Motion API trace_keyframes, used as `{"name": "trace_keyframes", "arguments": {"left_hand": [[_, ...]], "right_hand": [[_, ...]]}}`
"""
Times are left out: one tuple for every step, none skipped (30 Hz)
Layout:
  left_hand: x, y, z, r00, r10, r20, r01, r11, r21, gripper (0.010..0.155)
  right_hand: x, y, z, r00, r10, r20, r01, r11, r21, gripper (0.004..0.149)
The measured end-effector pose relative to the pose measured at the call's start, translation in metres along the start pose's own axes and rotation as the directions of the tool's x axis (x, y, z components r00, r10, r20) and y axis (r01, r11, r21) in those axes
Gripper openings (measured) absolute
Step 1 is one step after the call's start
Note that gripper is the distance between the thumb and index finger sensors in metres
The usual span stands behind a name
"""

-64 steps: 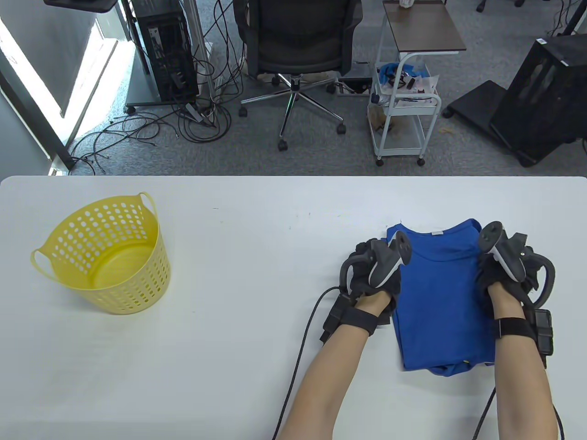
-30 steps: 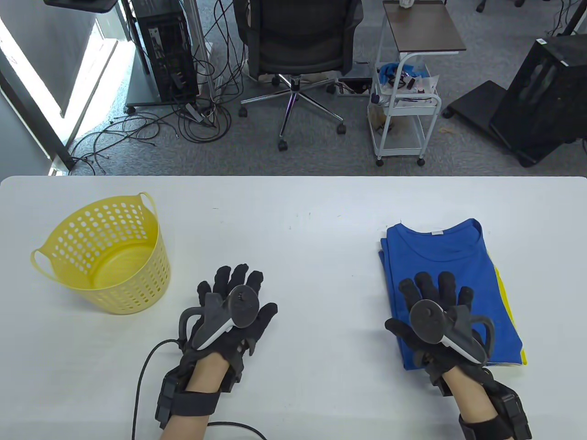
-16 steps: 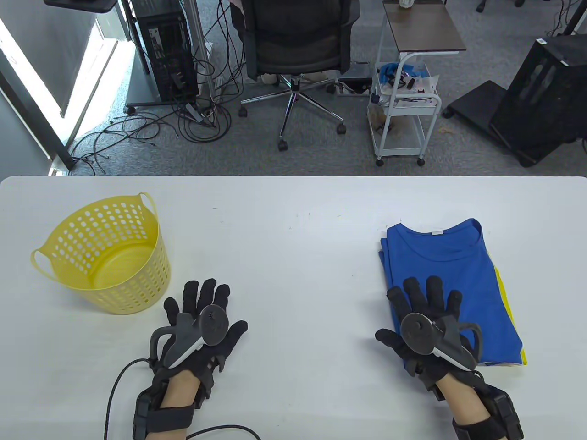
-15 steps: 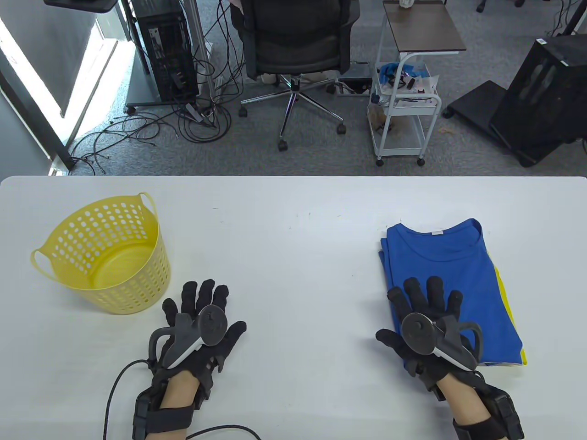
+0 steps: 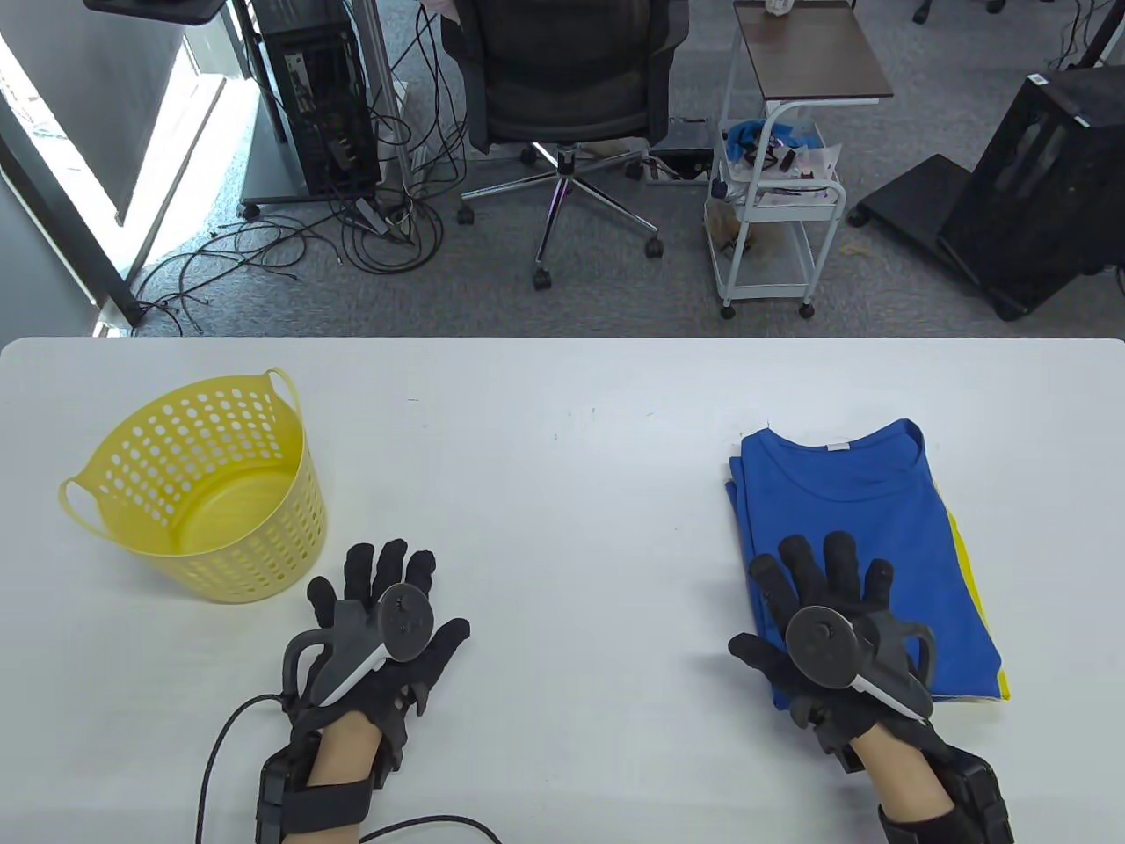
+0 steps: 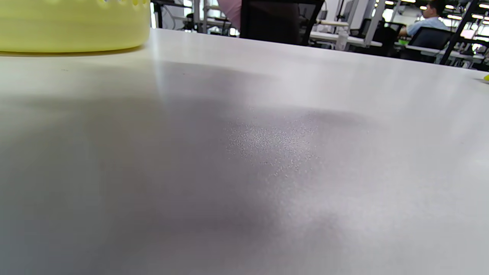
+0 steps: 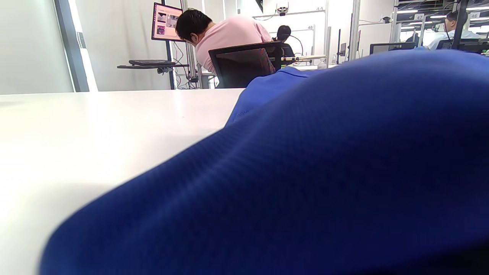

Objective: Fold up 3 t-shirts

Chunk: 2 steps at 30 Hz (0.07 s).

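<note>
Blue knit t-shirt (image 5: 866,536), folded rectangular, under flat right hand (image 5: 826,642).

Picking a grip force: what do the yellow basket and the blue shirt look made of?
Yellow basket: probably moulded plastic, smooth with a slight sheen, its wall punched with round holes. Blue shirt: soft matte knit fabric; the right wrist view shows a fine ribbed weave.

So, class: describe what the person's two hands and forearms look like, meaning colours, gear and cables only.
Both the left hand and the right hand wear black gloves, each with a dark grey, white-edged tracker strapped on its back. Forearms are bare, with black wrist straps. A black cable trails from the left wrist.
</note>
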State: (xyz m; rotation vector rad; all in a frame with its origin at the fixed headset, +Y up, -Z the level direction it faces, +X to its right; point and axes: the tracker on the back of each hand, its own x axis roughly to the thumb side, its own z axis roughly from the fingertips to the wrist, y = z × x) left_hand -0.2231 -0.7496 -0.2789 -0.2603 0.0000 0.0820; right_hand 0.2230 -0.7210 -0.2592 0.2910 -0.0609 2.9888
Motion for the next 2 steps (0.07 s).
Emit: {"name": "trace_keyframes", "arguments": {"left_hand": [[0.0003,-0.0002,-0.0002,1.000,0.000,0.001,0.000,1.000,0.001,0.090],[0.0005,-0.0002,-0.0004,1.000,0.002,0.002,-0.002,1.000,0.003,0.089]], "right_hand": [[-0.0006,-0.0002,0.0006,1.000,-0.005,-0.002,0.005,1.000,-0.001,0.084],[-0.0012,-0.0003,0.0012,1.000,-0.011,-0.004,0.011,1.000,0.000,0.083]]}}
